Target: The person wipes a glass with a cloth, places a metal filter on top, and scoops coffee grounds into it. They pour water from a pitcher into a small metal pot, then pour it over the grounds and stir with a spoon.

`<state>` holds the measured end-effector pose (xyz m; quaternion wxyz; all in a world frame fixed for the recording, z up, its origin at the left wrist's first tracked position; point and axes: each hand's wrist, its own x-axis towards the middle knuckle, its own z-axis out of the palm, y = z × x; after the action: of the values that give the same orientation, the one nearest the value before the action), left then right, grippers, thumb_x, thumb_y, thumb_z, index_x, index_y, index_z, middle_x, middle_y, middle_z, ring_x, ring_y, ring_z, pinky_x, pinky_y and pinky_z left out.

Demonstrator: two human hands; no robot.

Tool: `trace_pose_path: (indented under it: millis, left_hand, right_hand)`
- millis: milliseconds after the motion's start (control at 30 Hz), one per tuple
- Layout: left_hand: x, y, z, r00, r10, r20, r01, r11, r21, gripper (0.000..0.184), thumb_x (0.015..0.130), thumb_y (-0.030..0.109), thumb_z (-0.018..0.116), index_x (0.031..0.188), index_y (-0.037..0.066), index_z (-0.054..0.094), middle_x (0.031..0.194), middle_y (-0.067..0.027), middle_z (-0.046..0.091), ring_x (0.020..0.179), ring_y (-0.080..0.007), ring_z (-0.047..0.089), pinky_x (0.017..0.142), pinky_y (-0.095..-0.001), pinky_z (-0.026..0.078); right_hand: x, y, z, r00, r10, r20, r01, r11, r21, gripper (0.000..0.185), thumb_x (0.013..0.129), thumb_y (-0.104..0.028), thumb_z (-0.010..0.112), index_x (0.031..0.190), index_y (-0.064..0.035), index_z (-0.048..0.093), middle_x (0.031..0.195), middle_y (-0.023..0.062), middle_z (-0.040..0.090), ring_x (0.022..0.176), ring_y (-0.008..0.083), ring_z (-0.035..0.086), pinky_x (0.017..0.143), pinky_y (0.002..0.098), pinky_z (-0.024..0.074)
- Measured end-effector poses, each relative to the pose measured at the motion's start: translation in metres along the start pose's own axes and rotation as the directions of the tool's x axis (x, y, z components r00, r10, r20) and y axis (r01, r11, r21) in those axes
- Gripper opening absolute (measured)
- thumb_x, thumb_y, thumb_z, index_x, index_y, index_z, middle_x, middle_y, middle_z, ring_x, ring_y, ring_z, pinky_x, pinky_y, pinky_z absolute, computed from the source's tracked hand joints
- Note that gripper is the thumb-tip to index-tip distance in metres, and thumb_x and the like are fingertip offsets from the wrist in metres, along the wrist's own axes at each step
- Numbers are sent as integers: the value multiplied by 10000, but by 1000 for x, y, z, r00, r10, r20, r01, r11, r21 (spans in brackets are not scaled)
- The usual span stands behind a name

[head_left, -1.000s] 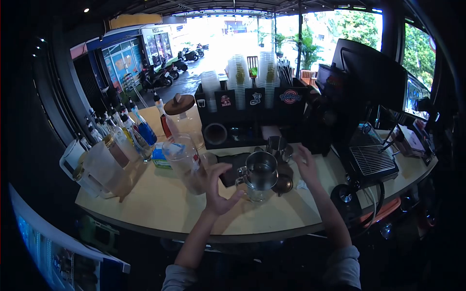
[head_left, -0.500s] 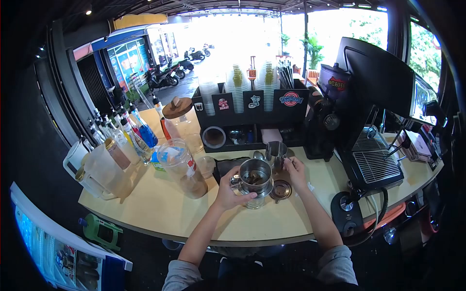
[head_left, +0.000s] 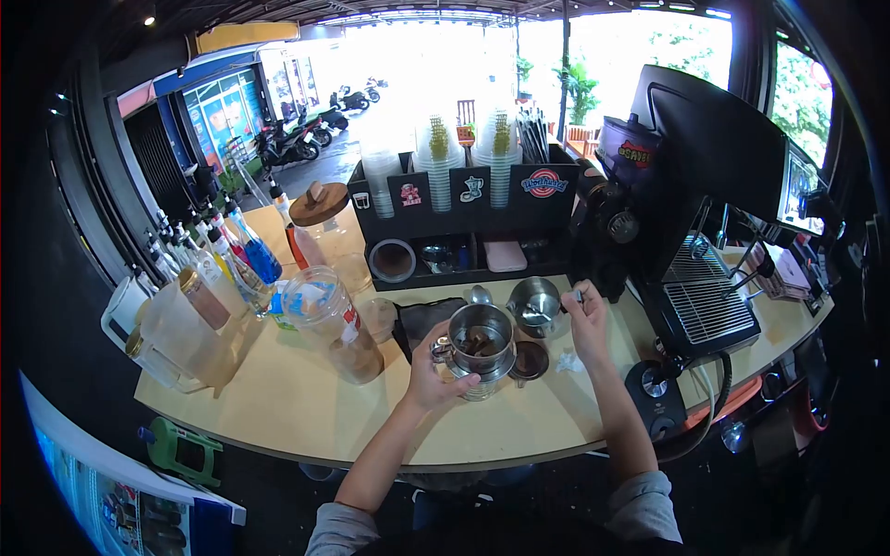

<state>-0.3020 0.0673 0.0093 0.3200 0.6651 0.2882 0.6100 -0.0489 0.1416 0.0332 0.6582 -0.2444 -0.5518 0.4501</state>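
My left hand (head_left: 434, 375) is wrapped around a metal drip coffee filter (head_left: 481, 339), with its thumb across the front. The filter stands on a glass (head_left: 482, 391), and dark, wet-looking contents show inside. My right hand (head_left: 588, 326) has its fingers closed at the handle side of a small metal pitcher (head_left: 535, 308), whose open mouth and shiny inside face me. The fingers partly hide the handle. Just right of the filter lies a round, dark metal lid (head_left: 530, 360). A spoon (head_left: 480, 295) rests behind the filter.
Left of the filter stand a tall plastic shaker (head_left: 336, 334) and a wooden-lidded jar (head_left: 324, 232). Syrup bottles (head_left: 250, 246) and jugs (head_left: 190, 338) line the left side. A black cup organizer (head_left: 468, 199) is behind; an espresso machine (head_left: 709, 301) stands at right. Crumpled tissue (head_left: 570, 362) lies nearby.
My right hand and the pitcher have moved right, away from the filter, and more of the pitcher's inside shows. My left hand keeps its hold on the filter. The view has shifted slightly.
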Motion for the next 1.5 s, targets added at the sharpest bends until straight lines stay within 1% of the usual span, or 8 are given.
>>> trace_pose_path:
  millis: [100, 367, 667, 967, 1033, 1267, 1333, 1500]
  left_hand:
    - [0, 0, 0, 1000, 8, -1, -8, 1000, 2, 785, 602, 272, 832, 1246, -7, 482, 1187, -109, 536, 1093, -196, 542, 949, -324, 421]
    - [-2, 0, -3, 1000, -3, 0, 3, 1000, 16, 783, 608, 248, 834, 1256, -5, 477, 1228, -111, 514, 1114, -195, 538, 944, -322, 440]
    - [-5, -3, -4, 1000, -15, -2, 15, 1000, -8, 790, 610, 227, 836, 1271, 0, 468, 1246, -109, 511, 1118, -194, 539, 930, -331, 460]
    - [-4, -2, -3, 1000, -3, 6, 3, 1000, -20, 784, 623, 217, 828, 1281, -2, 461, 1260, -118, 497, 1144, -204, 522, 971, -343, 434]
    - [-3, -1, -2, 1000, -21, -8, 21, 1000, -16, 813, 625, 292, 824, 1279, -3, 441, 1180, -86, 551, 1096, -178, 532, 962, -330, 411]
    - [-4, -1, -2, 999, -37, -12, 37, 999, -9, 819, 622, 303, 822, 1280, -2, 442, 1183, -85, 549, 1096, -177, 531, 961, -330, 410]
    - [-3, -2, -3, 1000, -10, 0, 10, 1000, 2, 791, 610, 222, 828, 1273, -9, 464, 1246, -116, 514, 1127, -202, 535, 963, -344, 443]
    - [-3, 0, -3, 1000, -7, 1, 7, 1000, -10, 788, 611, 223, 828, 1272, -7, 464, 1240, -113, 516, 1123, -198, 537, 958, -343, 446]
  right_hand:
    - [7, -20, 3, 990, -108, 93, 113, 993, -46, 137, 890, -39, 569, 835, -67, 448, 745, -13, 507, 657, 61, 535, 642, 222, 454]
    - [25, -90, 30, 970, -66, 236, 101, 985, -137, 178, 877, -47, 585, 808, -75, 424, 687, -46, 426, 614, 2, 454, 533, 164, 368]
    - [40, -112, 59, 925, -2, 380, 76, 981, -181, 214, 853, -32, 615, 789, -68, 414, 675, -44, 436, 597, -14, 412, 524, 169, 339]
    - [48, -117, 73, 890, 4, 455, 142, 948, -285, 241, 840, -67, 640, 762, -61, 413, 670, -35, 496, 603, -19, 467, 511, 159, 368]
    - [48, -124, 77, 883, 17, 470, 142, 943, -300, 240, 843, -71, 639, 762, -60, 412, 665, -34, 497, 598, -14, 483, 504, 163, 384]
    - [47, -126, 84, 867, 87, 491, 88, 942, -323, 248, 849, -80, 637, 765, -53, 405, 640, -25, 501, 580, 4, 514, 479, 175, 416]
    - [47, -125, 84, 865, 72, 496, 116, 934, -337, 246, 849, -76, 634, 765, -51, 404, 633, -24, 503, 572, 8, 518, 475, 178, 416]
    - [48, -126, 86, 854, 61, 516, 156, 918, -366, 239, 851, -64, 624, 763, -46, 402, 616, -14, 512, 558, 23, 542, 469, 186, 419]
